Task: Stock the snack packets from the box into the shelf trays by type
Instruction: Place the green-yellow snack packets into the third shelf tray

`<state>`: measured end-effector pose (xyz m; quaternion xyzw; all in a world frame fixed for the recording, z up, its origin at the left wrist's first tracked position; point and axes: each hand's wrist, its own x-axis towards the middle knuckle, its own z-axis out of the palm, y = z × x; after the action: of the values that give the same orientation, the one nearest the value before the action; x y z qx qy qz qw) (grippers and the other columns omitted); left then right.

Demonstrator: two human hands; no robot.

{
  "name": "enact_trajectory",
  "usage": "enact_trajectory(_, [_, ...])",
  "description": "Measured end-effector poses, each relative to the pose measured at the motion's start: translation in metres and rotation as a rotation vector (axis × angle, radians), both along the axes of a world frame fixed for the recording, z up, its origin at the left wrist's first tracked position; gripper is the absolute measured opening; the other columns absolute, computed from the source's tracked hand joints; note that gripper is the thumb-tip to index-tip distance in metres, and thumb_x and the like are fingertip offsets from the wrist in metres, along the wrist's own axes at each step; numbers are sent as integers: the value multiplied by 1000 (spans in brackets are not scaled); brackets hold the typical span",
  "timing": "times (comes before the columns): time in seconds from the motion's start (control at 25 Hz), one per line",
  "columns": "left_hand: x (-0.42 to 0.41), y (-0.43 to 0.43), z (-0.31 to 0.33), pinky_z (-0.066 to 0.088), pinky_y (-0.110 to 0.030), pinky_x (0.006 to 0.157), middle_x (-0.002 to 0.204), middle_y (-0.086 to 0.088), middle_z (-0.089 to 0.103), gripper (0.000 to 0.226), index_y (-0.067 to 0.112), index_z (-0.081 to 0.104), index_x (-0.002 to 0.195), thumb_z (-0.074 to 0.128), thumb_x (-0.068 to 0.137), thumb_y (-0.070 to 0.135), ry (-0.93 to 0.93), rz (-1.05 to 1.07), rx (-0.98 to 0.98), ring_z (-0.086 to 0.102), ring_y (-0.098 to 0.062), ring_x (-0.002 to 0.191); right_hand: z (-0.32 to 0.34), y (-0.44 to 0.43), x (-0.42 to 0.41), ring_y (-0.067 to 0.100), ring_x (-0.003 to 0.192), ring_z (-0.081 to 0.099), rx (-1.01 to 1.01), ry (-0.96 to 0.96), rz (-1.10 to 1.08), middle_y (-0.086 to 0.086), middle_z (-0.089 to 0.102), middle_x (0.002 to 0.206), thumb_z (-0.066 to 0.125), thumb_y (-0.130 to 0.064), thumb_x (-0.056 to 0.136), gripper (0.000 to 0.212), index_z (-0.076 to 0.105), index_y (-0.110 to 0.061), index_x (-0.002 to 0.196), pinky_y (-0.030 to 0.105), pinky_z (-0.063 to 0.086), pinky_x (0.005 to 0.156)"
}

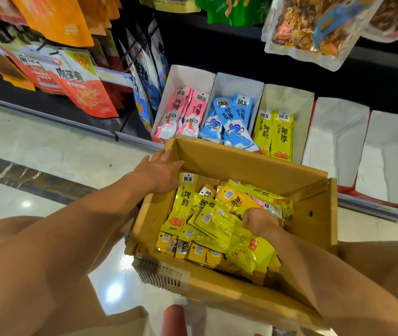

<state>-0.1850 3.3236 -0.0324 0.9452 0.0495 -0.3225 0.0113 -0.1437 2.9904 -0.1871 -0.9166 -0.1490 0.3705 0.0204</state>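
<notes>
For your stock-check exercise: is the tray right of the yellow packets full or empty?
Empty: the white tray shows only its bare inner walls and floor.

Just one wide-angle cam here, worn up on the person's head and tilted forward and down. The open brown cardboard box (249,161) is close underneath it, and the white card shelf trays (236,86) sit just beyond.

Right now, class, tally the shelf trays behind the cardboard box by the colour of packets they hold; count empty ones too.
Tray of pink packets: 1
Tray of blue packets: 1
Tray of yellow packets: 1
Empty trays: 2
Total: 5 trays
</notes>
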Motion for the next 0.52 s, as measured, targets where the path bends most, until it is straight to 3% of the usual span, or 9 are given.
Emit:
enact_trajectory(0.12, [2, 0, 2, 8, -56, 127, 171, -6, -12, 75, 39, 9, 162, 46, 100, 60, -13, -2, -6, -12, -30, 158, 18, 2, 6, 20, 106, 64, 65, -47, -14, -5, 68, 109, 68, -37, 91, 15, 67, -29, 104, 26, 43, 76])
enact_trajectory(0.24, [2, -4, 8, 10, -55, 127, 172, -7, -1, 72, 36, 16, 162, 48, 100, 58, -34, -33, -20, -8, -30, 158, 42, 3, 15, 17, 97, 67, 112, -73, -29, -8, 70, 101, 69, -41, 89, 11, 66, -31, 93, 30, 52, 76])
enact_trajectory(0.4, [4, -7, 10, 20, -51, 125, 166, -10, 25, 63, 27, 38, 154, 50, 99, 56, -92, -79, -78, 6, -32, 157, 77, 17, 27, 13, 76, 69, 283, -67, -148, -9, 73, 79, 72, -32, 86, 12, 69, -31, 75, 29, 53, 68])
enact_trajectory(0.52, [5, -11, 15, 25, -48, 123, 160, -8, 36, 60, 23, 43, 152, 52, 100, 52, -127, -17, -209, 17, -31, 155, 98, 27, 34, 9, 69, 64, 472, -85, -225, -5, 72, 74, 77, -29, 85, 11, 72, -26, 76, 29, 49, 66])
